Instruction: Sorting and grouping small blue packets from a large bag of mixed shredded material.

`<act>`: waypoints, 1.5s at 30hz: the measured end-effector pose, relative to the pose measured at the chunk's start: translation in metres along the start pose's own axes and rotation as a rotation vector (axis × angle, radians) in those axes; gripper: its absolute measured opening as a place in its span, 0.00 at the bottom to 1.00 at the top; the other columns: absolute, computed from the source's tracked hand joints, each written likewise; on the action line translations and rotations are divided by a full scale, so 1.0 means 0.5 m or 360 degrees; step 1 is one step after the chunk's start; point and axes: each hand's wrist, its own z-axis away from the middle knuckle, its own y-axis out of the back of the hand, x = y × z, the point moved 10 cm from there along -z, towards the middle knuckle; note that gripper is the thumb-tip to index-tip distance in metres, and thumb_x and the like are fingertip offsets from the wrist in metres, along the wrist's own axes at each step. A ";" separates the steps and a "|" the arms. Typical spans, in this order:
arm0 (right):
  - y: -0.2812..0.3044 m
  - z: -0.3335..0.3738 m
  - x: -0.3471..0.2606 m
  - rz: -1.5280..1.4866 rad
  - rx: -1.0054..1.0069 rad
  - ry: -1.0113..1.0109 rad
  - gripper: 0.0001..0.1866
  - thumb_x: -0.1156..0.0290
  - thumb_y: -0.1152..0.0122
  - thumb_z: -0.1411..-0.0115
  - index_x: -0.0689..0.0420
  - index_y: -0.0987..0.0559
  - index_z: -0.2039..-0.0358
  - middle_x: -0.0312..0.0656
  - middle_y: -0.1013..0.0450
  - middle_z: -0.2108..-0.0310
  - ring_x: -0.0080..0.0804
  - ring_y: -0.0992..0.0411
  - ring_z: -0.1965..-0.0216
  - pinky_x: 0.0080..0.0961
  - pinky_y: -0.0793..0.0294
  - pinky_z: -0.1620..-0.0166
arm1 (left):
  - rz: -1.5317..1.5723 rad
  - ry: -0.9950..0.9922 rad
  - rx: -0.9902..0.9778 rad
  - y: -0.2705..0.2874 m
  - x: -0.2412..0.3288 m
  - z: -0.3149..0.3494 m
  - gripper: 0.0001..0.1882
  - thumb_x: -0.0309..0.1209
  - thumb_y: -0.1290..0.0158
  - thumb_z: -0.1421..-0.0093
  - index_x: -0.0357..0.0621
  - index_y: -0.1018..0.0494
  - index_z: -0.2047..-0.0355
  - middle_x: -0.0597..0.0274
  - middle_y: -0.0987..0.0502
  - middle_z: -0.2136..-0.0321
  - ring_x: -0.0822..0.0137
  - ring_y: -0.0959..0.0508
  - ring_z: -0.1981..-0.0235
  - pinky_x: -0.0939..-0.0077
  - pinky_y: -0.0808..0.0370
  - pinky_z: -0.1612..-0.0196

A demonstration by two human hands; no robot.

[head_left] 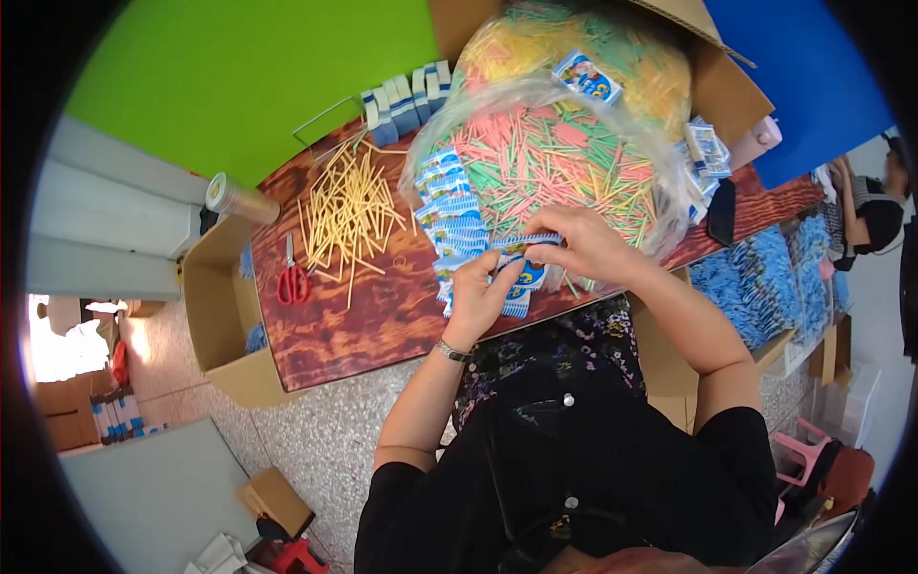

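Both my hands pinch a small blue and white packet (529, 276) near the table's front edge. My left hand (475, 295) closes thumb and fingertips on its left side. My right hand (585, 251) grips its upper right part, fingers bent over the edge. Just left of the packet, a row of overlapping blue and white packets (453, 209) runs away from me. Beyond my hands lies a large clear plastic bag, opened out, full of short pink, green and yellow sticks (545, 165). The fingers partly hide the packet's upper edge.
Loose pale yellow sticks (352, 206) and red-handled scissors (293, 284) lie to the left. Small boxes (394, 110) line the back. A black phone (722, 211) lies at right, beside more packets (706, 151). Cardboard boxes (222, 297) flank the table; blue packets (765, 282) fill the right one.
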 end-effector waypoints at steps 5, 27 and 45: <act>0.012 0.020 0.033 0.0019 -0.0085 -0.0092 0.09 0.68 0.38 0.42 0.59 0.23 0.64 0.45 0.26 0.73 0.41 0.25 0.70 0.33 0.28 0.65 | -0.0341 0.0056 -0.0133 -0.027 0.021 -0.018 0.09 0.31 0.39 0.43 0.37 0.22 0.71 0.65 0.25 0.84 0.81 0.32 0.82 0.79 0.35 0.79; 0.025 -0.015 0.070 -0.0377 -0.0273 -0.0035 0.16 0.69 0.39 0.40 0.57 0.25 0.52 0.42 0.24 0.69 0.31 0.24 0.68 0.27 0.25 0.62 | -0.0242 0.0125 -0.0048 -0.026 -0.048 -0.038 0.16 0.34 0.33 0.50 0.39 0.30 0.79 0.63 0.27 0.82 0.71 0.29 0.81 0.75 0.32 0.76; 0.161 -0.007 0.454 0.1645 -0.0161 -0.0744 0.17 0.64 0.41 0.42 0.61 0.26 0.57 0.51 0.32 0.52 0.49 0.34 0.46 0.45 0.30 0.47 | -0.0157 0.0153 -0.0129 -0.039 -0.018 -0.033 0.12 0.30 0.37 0.44 0.40 0.29 0.76 0.72 0.29 0.82 0.83 0.33 0.79 0.85 0.35 0.77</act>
